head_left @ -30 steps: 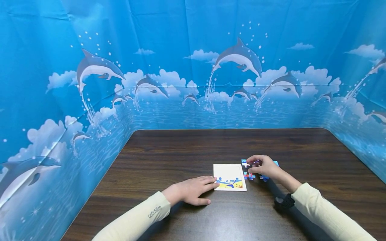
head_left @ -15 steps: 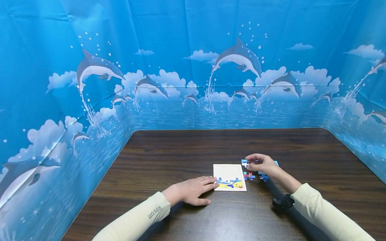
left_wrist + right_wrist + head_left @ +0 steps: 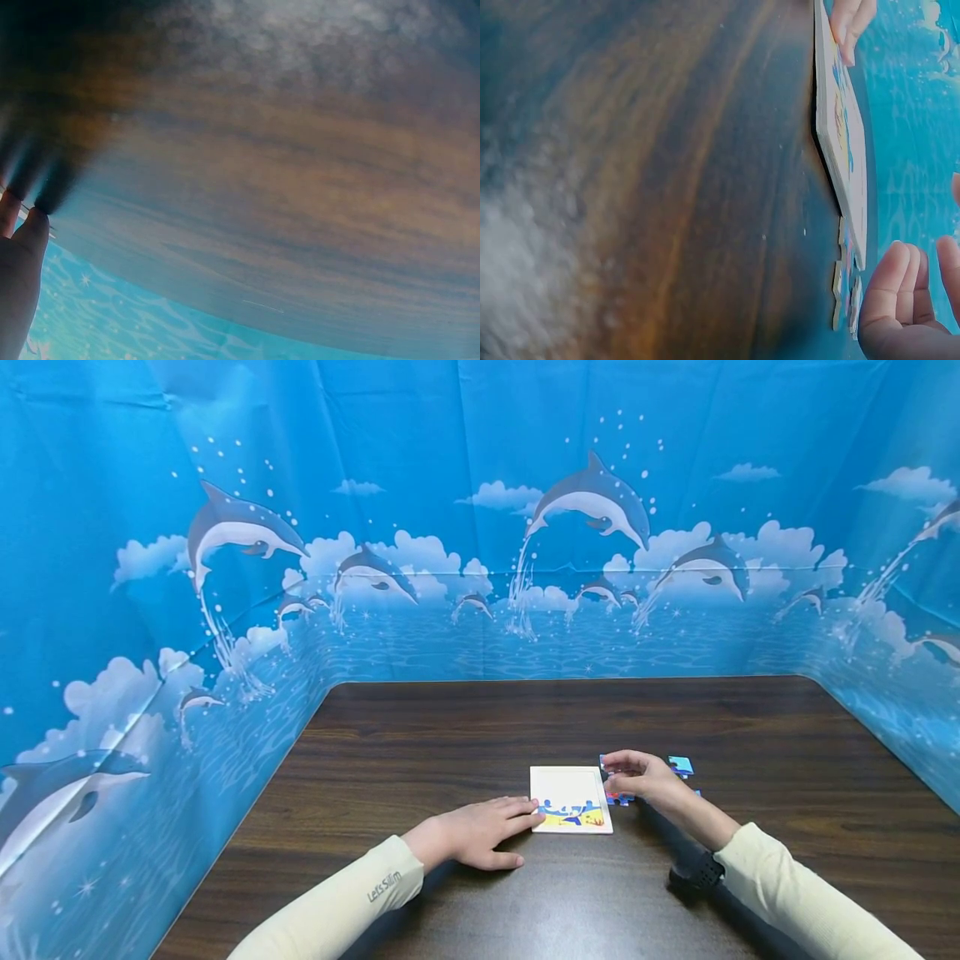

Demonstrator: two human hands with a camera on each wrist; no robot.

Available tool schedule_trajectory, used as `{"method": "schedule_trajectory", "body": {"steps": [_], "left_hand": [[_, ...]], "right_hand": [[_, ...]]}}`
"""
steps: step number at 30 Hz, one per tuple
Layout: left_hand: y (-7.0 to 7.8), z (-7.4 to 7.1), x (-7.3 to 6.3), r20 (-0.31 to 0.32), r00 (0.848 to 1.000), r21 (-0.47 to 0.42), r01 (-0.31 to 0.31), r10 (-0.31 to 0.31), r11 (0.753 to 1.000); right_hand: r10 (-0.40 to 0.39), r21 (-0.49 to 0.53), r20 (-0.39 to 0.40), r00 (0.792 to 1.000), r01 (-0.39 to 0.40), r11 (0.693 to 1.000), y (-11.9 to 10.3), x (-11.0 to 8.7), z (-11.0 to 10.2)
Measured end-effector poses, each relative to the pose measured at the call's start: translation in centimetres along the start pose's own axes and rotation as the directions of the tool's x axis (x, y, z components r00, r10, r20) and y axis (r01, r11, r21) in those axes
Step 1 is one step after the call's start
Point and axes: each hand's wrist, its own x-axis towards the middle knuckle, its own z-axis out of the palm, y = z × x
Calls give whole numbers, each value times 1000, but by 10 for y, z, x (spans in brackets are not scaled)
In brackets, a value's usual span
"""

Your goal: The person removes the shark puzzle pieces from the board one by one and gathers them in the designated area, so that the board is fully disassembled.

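Note:
A small white-framed puzzle board [image 3: 562, 782] lies on the table; its near part carries a picture in yellow and blue, while the far part is plain white. My left hand [image 3: 483, 833] rests flat with straight fingertips on the board's left edge. Just past the right edge, my right hand [image 3: 651, 783] hovers over loose puzzle pieces [image 3: 621, 799], fingers loosely bent and thumb apart. The right wrist view shows its fingers [image 3: 889, 289] beside the pieces [image 3: 837, 292], with no piece visible between them. Some pieces are hidden beneath this hand.
Another blue puzzle piece [image 3: 681, 766] lies to the right of my right hand. The dark wooden table [image 3: 420, 735] is bordered by a blue curtain [image 3: 420, 643] printed with dolphins. A black wrist device [image 3: 697, 872] hangs under my right sleeve.
My right hand has shifted left and slightly nearer the board, uncovering more of the blue piece on the right and covering more of those beside the board. My left hand stays put.

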Motion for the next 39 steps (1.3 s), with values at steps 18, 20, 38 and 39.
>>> {"method": "schedule_trajectory", "body": {"steps": [18,20,38,39], "left_hand": [[1,-1,0,10,1000,-18,-1,1,1000],[1,-1,-1,7,1000,-19,-3,3,1000],[0,0,-1,-13,1000,-14,-3,3,1000],[-1,0,-1,-13,1000,-15,-2,2,1000]], "right_hand": [[32,11,26,999,-32,999,4,-9,10],[32,20,33,999,-33,999,4,-10,11],[-25,39,76,997,22,999,5,-17,17],[-31,37,80,996,28,999,5,-17,18]]}}
